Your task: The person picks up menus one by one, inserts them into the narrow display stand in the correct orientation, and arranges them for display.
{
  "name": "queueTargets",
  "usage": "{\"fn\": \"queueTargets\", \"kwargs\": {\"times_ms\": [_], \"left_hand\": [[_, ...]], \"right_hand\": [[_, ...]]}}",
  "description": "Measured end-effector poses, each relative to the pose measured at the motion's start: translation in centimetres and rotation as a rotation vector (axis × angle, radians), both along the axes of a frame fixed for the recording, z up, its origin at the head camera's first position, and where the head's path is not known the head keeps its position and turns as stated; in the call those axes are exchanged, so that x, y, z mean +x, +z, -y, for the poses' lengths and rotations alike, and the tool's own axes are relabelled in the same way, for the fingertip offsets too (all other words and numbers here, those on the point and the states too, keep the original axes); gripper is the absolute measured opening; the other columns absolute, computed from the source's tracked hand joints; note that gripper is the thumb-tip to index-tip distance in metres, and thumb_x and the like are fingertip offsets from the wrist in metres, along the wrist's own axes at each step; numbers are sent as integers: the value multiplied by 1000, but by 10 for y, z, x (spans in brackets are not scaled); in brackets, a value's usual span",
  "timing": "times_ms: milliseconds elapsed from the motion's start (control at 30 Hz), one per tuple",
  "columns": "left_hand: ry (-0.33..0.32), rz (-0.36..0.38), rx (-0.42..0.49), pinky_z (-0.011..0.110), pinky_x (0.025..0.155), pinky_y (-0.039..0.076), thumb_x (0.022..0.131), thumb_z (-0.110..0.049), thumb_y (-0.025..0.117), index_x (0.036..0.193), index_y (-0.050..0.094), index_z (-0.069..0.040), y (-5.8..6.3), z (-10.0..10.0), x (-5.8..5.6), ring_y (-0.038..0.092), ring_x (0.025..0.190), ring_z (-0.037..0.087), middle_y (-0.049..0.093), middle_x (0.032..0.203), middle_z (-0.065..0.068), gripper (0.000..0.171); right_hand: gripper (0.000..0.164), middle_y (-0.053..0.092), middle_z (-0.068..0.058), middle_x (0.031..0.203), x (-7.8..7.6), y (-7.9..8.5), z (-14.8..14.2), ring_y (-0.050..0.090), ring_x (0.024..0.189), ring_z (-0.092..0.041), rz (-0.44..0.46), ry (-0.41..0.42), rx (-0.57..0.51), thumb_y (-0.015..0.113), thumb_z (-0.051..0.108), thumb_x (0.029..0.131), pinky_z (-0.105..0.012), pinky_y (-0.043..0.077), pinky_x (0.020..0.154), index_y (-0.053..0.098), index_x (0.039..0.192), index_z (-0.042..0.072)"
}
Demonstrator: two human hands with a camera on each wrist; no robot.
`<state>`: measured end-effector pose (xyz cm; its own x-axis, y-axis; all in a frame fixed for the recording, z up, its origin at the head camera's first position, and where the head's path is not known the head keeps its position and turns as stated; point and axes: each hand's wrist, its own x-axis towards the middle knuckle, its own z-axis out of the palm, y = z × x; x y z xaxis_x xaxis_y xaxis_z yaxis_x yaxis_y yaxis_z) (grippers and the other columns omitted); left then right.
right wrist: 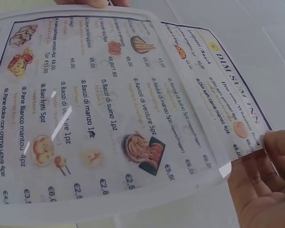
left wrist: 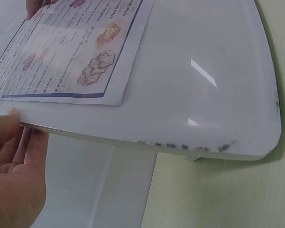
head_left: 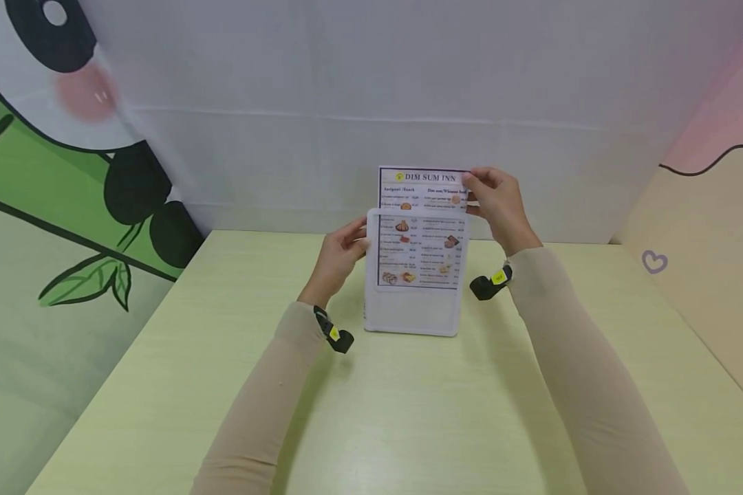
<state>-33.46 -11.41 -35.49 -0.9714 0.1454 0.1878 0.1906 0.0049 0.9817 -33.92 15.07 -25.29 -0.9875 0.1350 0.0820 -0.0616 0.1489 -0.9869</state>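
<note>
A white-framed clear menu holder stands upright on the table, its lower edge at the tabletop. A printed menu sheet headed "DIM SUM INN" sits partly inside it, its top section sticking out above the holder's upper edge. My left hand grips the holder's left edge near the top, thumb in front and fingers behind, as the left wrist view shows. My right hand pinches the sheet's upper right corner between thumb and fingers. In the right wrist view the sheet's lower part shows through the clear front.
The pale wooden table reaches back to a grey-white cloth backdrop. Cartoon-printed panels flank it on the left and right. Dark scuffs mark the holder's side edge.
</note>
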Motion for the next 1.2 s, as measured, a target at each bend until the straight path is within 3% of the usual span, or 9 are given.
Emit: {"fn": "queueTargets", "kwargs": {"times_ms": [500, 700, 933, 1200], "left_hand": [[3, 6, -2, 32, 100, 51, 96, -5, 56, 143, 47, -14, 0, -1, 0, 59, 118, 25, 58, 132, 13, 49], [11, 11, -20, 32, 100, 51, 96, -5, 55, 143, 47, -15, 1, -2, 0, 59, 117, 24, 59, 131, 12, 49], [17, 9, -34, 32, 100, 52, 96, -4, 55, 143, 47, -16, 2, -2, 1, 60, 117, 24, 59, 131, 12, 49], [0, -16, -3, 31, 97, 53, 96, 2, 54, 143, 46, -9, 3, -2, 2, 59, 117, 26, 58, 131, 17, 50]], "right_hand": [[28, 59, -2, 113, 0, -3, -1, 58, 99, -19, -23, 18, -59, 59, 20, 96, -39, 50, 100, 58, 122, 10], [33, 59, -3, 112, 0, -3, -1, 59, 97, -19, -48, 34, -64, 58, 13, 96, -33, 53, 91, 57, 129, 14], [30, 60, -2, 112, 1, -3, -1, 60, 94, -18, -61, 30, -34, 60, 21, 95, -20, 55, 77, 61, 124, 14], [32, 61, 0, 112, 3, -1, -2, 59, 96, -18, -53, 32, -54, 64, 30, 93, -23, 56, 83, 62, 120, 13]]}}
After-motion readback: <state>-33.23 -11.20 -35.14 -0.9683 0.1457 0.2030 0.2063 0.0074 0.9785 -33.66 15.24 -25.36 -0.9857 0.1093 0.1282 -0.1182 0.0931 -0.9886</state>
